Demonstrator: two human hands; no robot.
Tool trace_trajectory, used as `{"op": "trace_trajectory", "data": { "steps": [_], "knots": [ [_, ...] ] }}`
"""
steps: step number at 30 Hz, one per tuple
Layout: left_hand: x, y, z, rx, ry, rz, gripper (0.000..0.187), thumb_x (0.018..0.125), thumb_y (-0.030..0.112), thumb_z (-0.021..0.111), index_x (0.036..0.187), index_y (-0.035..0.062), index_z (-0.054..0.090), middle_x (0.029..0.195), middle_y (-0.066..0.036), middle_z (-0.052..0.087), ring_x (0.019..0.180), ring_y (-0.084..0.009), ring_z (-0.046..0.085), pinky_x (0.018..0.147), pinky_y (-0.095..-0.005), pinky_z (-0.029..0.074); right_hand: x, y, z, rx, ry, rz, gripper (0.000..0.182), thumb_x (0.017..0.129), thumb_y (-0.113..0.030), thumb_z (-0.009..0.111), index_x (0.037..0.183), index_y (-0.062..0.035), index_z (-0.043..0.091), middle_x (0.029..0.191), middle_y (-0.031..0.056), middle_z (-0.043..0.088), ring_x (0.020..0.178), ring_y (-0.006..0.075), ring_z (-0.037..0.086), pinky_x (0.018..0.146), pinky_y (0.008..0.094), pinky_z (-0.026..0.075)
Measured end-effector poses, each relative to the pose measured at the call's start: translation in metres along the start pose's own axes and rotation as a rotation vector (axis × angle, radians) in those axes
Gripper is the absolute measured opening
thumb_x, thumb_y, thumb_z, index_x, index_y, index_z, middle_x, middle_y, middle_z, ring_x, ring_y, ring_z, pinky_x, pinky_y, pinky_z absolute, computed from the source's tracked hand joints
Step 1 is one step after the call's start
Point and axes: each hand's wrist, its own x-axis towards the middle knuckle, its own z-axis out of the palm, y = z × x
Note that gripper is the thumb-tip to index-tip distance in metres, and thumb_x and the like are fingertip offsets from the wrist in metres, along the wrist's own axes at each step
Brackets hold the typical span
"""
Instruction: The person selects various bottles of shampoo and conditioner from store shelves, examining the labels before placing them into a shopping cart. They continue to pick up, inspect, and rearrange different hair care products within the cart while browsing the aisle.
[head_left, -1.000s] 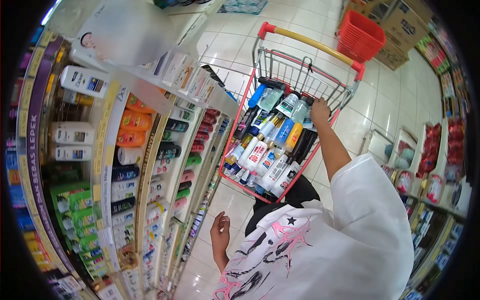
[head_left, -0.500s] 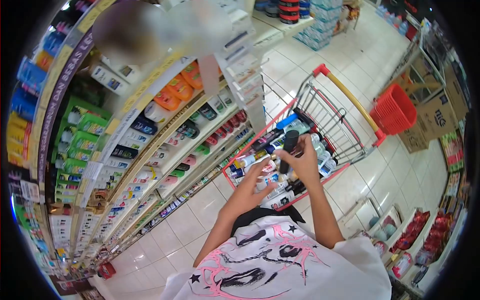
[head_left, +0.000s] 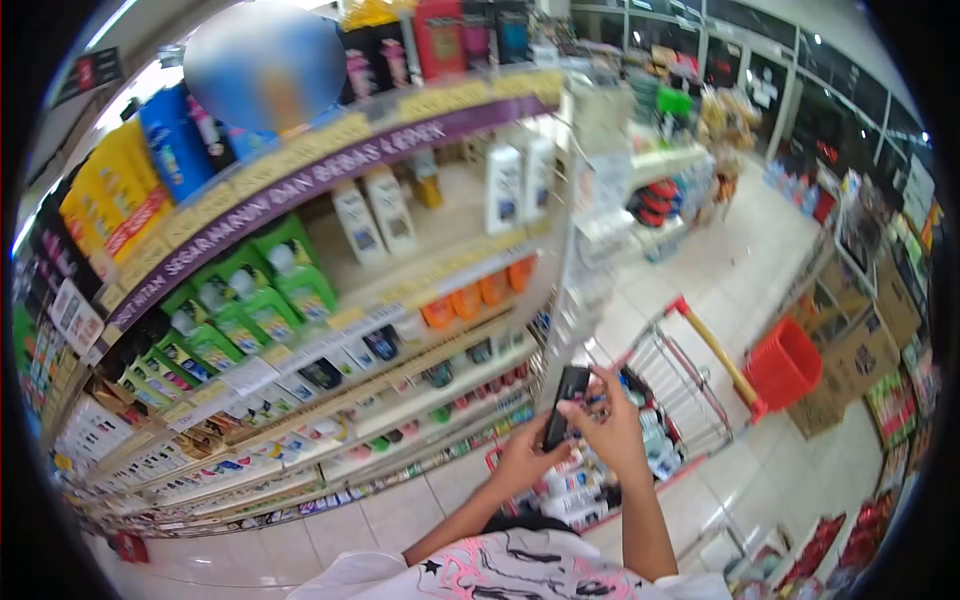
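Observation:
A small black bottle [head_left: 567, 396] is held upright, slightly tilted, between both hands. My left hand [head_left: 532, 455] has its fingers closed round the lower end of the bottle. My right hand [head_left: 610, 418] grips its upper part from the right side. Below and behind the hands stands a shopping cart [head_left: 690, 375] with a red and yellow handle. Many bottles and tubes [head_left: 575, 500] lie in the cart, partly hidden by my hands and forearms.
Store shelves [head_left: 400, 290] with green bottles [head_left: 240, 310] and white bottles [head_left: 505, 190] run along the left. A red basket [head_left: 785, 365] and cardboard boxes [head_left: 862, 350] stand right of the cart. Red packets [head_left: 812, 548] lie at the lower right.
The view has tilted up, showing more shelf and the store's far end. Both hands have come together on the black bottle; my left hand, open beside it before, now holds it too.

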Motion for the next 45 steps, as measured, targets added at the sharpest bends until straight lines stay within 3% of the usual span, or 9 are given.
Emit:
{"op": "trace_trajectory", "data": {
  "steps": [4, 9, 13, 17, 20, 26, 31, 34, 45],
  "knots": [
    [0.004, 0.009, -0.033, 0.073, 0.044, 0.019, 0.061, 0.089, 0.003, 0.067, 0.142, -0.0037, 0.038, 0.115, -0.008, 0.062, 0.101, -0.0119, 0.060, 0.084, -0.0240, 0.050, 0.017, -0.026, 0.042, -0.108, -0.013, 0.062, 0.074, 0.072, -0.030, 0.083, 0.131, 0.0010, 0.050, 0.089, 0.0128, 0.066, 0.071, 0.0190, 0.067, 0.062, 0.0322, 0.054],
    [0.003, 0.026, -0.071, 0.091, 0.084, 0.038, 0.071, 0.088, -0.001, 0.066, 0.148, -0.0011, 0.028, 0.130, -0.014, 0.054, 0.109, -0.0141, 0.059, 0.089, -0.0274, 0.051, 0.042, -0.071, 0.069, -0.279, -0.100, -0.087, 0.069, 0.071, -0.026, 0.083, 0.128, -0.0041, 0.053, 0.096, 0.0131, 0.067, 0.073, 0.0182, 0.068, 0.064, 0.0313, 0.054],
    [0.005, 0.032, -0.094, 0.277, 0.036, 0.167, 0.076, 0.089, 0.004, 0.066, 0.152, 0.0055, 0.023, 0.136, -0.012, 0.050, 0.105, -0.0169, 0.061, 0.091, -0.0307, 0.049, 0.085, -0.162, 0.060, -0.100, 0.104, -0.559, 0.060, 0.074, -0.018, 0.081, 0.126, -0.0046, 0.053, 0.102, 0.0108, 0.067, 0.078, 0.0145, 0.066, 0.068, 0.0290, 0.054],
    [-0.008, 0.018, -0.110, 0.284, -0.038, -0.039, 0.070, 0.092, 0.013, 0.065, 0.151, 0.0100, 0.028, 0.129, -0.013, 0.054, 0.104, -0.0170, 0.060, 0.089, -0.0331, 0.048, 0.138, -0.279, 0.053, -0.062, 0.383, -0.989, 0.059, 0.075, -0.024, 0.082, 0.123, -0.0047, 0.054, 0.105, 0.0119, 0.066, 0.082, 0.0160, 0.067, 0.069, 0.0299, 0.055],
    [-0.018, -0.019, -0.118, 0.269, -0.061, -0.034, 0.067, 0.092, 0.014, 0.065, 0.149, 0.0097, 0.032, 0.123, -0.010, 0.058, 0.101, -0.0151, 0.060, 0.088, -0.0308, 0.048, 0.189, -0.331, 0.054, -0.120, 0.380, -1.007, 0.062, 0.075, -0.031, 0.081, 0.123, -0.0025, 0.054, 0.103, 0.0143, 0.067, 0.083, 0.0184, 0.068, 0.069, 0.0311, 0.055],
    [-0.045, -0.023, -0.125, 0.245, -0.063, -0.123, 0.057, 0.095, 0.016, 0.063, 0.146, 0.0065, 0.037, 0.119, -0.009, 0.059, 0.099, -0.0127, 0.060, 0.088, -0.0272, 0.048, 0.260, -0.341, 0.081, -0.324, 0.450, -1.051, 0.069, 0.068, -0.036, 0.083, 0.118, 0.0043, 0.057, 0.097, 0.0209, 0.068, 0.090, 0.0311, 0.068, 0.083, 0.0374, 0.052],
    [-0.060, -0.029, -0.151, 0.295, -0.085, -0.209, 0.058, 0.095, 0.016, 0.063, 0.146, 0.0069, 0.037, 0.117, -0.009, 0.060, 0.098, -0.0126, 0.060, 0.087, -0.0271, 0.048, 0.259, -0.339, 0.101, -0.367, 0.323, -0.934, 0.070, 0.069, -0.035, 0.083, 0.119, 0.0059, 0.056, 0.100, 0.0224, 0.068, 0.093, 0.0315, 0.067, 0.086, 0.0382, 0.052],
    [-0.064, -0.030, -0.169, 0.358, -0.093, -0.218, 0.057, 0.095, 0.015, 0.063, 0.146, 0.0078, 0.038, 0.117, -0.009, 0.061, 0.098, -0.0131, 0.060, 0.087, -0.0276, 0.048, 0.270, -0.332, 0.110, -0.527, 0.370, -0.960, 0.069, 0.070, -0.034, 0.082, 0.121, 0.0053, 0.056, 0.114, 0.0227, 0.061, 0.105, 0.0338, 0.062, 0.092, 0.0403, 0.049],
    [-0.064, -0.033, -0.176, 0.398, -0.024, -0.104, 0.054, 0.095, 0.019, 0.063, 0.142, 0.0044, 0.042, 0.108, -0.009, 0.064, 0.091, -0.0136, 0.062, 0.081, -0.0274, 0.049, 0.278, -0.330, 0.129, -0.681, 0.373, -0.882, 0.067, 0.072, -0.038, 0.080, 0.122, 0.0012, 0.058, 0.106, 0.0160, 0.058, 0.100, 0.0322, 0.062, 0.089, 0.0398, 0.049]
  ]
}}
